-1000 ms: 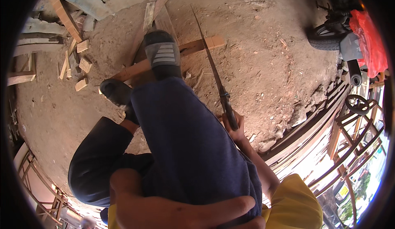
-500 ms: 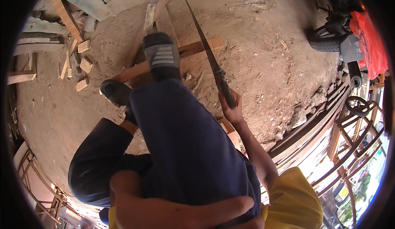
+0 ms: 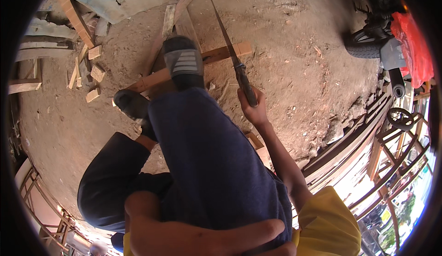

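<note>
My right hand is closed around the handle of a handsaw. Its long, dark blade points away from me and crosses a reddish wooden board near the right end. My shoe presses on that board; the other dark shoe is by its left end. Low in the picture, my left hand lies over my dark-trousered thigh, its visible fingers stretched to the right and holding nothing I can see. The lower edge cuts off part of that hand.
Short wood offcuts lie on the dirt floor at left, near a leaning timber. More planks lie beyond my foot. At right are a wheel, a red plastic bag and stacked timber.
My right hand and the saw have moved a little away from me and to the left, the blade sliding forward across the board. My left hand has hardly moved.
</note>
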A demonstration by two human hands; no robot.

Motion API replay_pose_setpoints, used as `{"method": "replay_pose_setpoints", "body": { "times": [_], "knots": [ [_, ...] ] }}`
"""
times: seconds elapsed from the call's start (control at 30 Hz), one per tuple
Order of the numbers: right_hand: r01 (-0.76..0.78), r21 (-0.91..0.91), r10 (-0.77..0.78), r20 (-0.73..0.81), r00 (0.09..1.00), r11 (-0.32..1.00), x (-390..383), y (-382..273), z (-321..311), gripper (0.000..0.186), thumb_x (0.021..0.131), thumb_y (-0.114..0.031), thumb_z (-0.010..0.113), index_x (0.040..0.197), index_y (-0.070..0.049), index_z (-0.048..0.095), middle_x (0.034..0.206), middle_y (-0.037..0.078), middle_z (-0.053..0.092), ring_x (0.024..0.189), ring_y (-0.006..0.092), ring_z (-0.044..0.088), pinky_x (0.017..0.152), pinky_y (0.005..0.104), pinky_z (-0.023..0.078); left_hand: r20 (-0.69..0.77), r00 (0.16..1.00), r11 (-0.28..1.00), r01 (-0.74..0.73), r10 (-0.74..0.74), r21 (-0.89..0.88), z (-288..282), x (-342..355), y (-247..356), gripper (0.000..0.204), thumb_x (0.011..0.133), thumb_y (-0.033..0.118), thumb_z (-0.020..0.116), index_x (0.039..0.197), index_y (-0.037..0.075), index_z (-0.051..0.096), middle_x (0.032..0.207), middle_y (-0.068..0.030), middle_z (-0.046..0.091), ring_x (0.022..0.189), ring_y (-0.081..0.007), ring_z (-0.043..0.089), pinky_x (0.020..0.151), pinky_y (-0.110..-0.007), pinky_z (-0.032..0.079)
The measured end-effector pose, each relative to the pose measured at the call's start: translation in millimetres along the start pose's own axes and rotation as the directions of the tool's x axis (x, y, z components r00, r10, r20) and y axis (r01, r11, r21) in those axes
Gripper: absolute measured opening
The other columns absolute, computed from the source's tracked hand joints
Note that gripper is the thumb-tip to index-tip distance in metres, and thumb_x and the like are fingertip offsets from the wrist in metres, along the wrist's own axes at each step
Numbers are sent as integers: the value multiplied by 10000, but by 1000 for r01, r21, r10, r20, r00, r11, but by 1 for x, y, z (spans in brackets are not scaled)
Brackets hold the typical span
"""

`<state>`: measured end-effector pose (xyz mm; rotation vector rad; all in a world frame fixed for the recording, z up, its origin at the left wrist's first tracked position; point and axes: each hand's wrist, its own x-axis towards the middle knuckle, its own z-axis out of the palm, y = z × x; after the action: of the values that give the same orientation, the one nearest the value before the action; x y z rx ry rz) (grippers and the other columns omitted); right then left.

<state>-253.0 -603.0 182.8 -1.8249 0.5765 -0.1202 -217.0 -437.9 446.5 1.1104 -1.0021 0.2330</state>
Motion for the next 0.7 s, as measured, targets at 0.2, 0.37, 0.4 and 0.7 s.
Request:
{"method": "replay_pose_setpoints", "body": {
  "times": [0.2,0.37,0.4,0.7],
  "knots": [
    [-96,-50,97,22,995,994,-117,25,-41,124,864,-73,575,766,-2,549,609,-3,472,569,63,423,496,272,351,38,999,999,-33,34,-31,-8,-4,-5,221,817,77,616,1037,71,594,654,-58,560,616,-199,583,583,-353,501],
    [-80,-25,80,2,997,997,-90,23,-31,140,872,-88,578,763,-9,542,586,-23,438,564,49,403,495,260,334,42,998,998,-45,47,-49,-6,-3,-6,265,810,65,612,1072,69,572,639,-51,553,604,-199,580,584,-351,499],
    [-78,22,79,-23,997,997,-66,21,-21,160,877,-104,579,755,-11,533,583,-26,429,563,47,397,489,263,330,43,999,998,0,2,-56,-5,0,-4,272,809,61,611,1078,69,567,635,-50,551,600,-198,578,584,-349,499],
    [-117,-63,120,48,992,991,-58,0,-26,159,870,-116,584,759,-19,524,608,-10,453,560,67,411,494,284,349,52,997,998,-52,54,-39,-6,-1,-7,253,803,55,606,1052,70,560,620,-46,543,577,-193,568,571,-341,497]
  ]
}}
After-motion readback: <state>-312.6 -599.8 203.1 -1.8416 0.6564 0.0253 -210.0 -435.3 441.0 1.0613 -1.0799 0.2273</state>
